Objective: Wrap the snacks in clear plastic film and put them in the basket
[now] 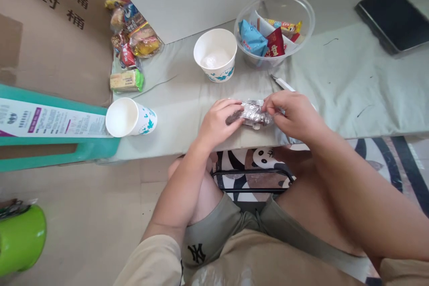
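A small packet in shiny clear plastic wrap (254, 114), with something dark inside, lies between my hands just above the cloth near the table's front edge. My left hand (221, 120) is closed round its left end, thumb below and fingers above. At the other end, my right hand (292, 114) pinches the plastic with thumb and bent forefinger. Just beyond the right hand lies a slim white tool (283, 83) with a dark tip, a pen or a cutter; I cannot tell which. Under the right wrist some shiny wrapping shows in part.
A paper cup (216, 71) stands behind the packet, beside a clear plastic bowl (310, 27) of wrapped snacks. Another paper cup (145, 118) lies on its side at left. Packaged snacks (144, 40) sit by the cardboard box (67, 53). A black tablet (393, 18) rests far right.
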The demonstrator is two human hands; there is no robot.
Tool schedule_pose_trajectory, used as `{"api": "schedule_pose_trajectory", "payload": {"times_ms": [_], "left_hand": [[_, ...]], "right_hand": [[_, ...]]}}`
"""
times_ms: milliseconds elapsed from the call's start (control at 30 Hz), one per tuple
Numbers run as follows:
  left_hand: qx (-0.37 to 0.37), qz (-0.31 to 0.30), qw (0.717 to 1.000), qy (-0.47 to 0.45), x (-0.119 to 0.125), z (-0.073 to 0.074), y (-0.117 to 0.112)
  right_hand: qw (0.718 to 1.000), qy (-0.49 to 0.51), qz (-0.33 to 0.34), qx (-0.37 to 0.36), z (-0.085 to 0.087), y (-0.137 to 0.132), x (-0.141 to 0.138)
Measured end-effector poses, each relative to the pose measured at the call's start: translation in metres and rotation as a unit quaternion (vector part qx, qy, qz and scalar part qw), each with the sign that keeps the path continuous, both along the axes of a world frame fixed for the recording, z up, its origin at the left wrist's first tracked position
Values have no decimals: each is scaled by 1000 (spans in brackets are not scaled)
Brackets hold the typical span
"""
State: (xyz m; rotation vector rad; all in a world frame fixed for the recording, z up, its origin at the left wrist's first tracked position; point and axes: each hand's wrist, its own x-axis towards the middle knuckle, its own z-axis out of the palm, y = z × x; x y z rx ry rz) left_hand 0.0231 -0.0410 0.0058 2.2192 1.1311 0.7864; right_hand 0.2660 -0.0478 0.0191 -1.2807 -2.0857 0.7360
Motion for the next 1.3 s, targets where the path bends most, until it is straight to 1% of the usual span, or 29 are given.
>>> {"api": "schedule_pose_trajectory", "payload": {"times_ms": [67,133,167,233,300,333,367,400,467,533,600,633,667,733,800,833,867,900,967,1033,1100,1167,1233,1300], "left_hand": [[-36,4,998,-41,-1,0,1],[-72,26,993,-95,-2,1,2],[-89,54,987,-126,-2,1,3],[-114,142,962,-205,-5,1,7],[-133,232,920,-286,-12,-2,13],[-139,267,900,-313,-16,-4,16],[-142,294,887,-325,-22,-6,19],[-144,313,883,-320,-28,-8,22],[-144,341,890,-268,-41,-13,26],[-146,363,900,-192,-52,-17,26],[-123,374,911,-127,-61,-17,24],[-95,363,921,-102,-64,-16,22],[-61,335,937,-79,-66,-14,21],[2,242,970,-30,-69,-9,18],[22,151,988,25,-69,-4,17],[22,126,991,47,-70,-2,17],[20,117,991,61,-70,-2,17],[18,120,990,68,-70,-2,18],[19,146,987,60,-70,-3,20],[29,177,983,27,-68,-3,22],[44,201,978,-17,-63,-1,24],[42,231,971,-49,-57,1,28],[16,278,958,-62,-53,1,34],[-12,332,941,-60,-53,-1,42]], "right_hand": [[1000,-9,0,-9,0,1,1],[1000,-14,3,-14,1,2,3],[1000,-16,3,-15,1,2,4],[1000,-26,2,-18,2,2,5],[999,-41,-8,-20,1,3,7],[998,-48,-20,-18,1,3,8],[998,-55,-35,-14,0,3,9],[997,-61,-51,-5,-2,3,10],[993,-73,-89,21,-6,4,13],[986,-82,-137,47,-10,4,16],[978,-69,-189,61,-10,4,17],[975,-49,-207,61,-9,3,17],[974,-23,-217,60,-6,2,17],[976,29,-207,61,-1,0,14],[982,45,-172,61,3,-2,9],[986,38,-151,59,3,-2,7],[990,25,-132,52,2,-1,5],[992,11,-121,42,1,0,4],[991,-7,-128,22,-3,5,2],[986,-16,-164,7,-6,12,1],[980,-19,-198,7,-8,19,0],[976,-15,-216,28,-7,27,-1],[968,-17,-243,68,-2,31,-4],[953,-26,-278,114,5,30,-9]]}}
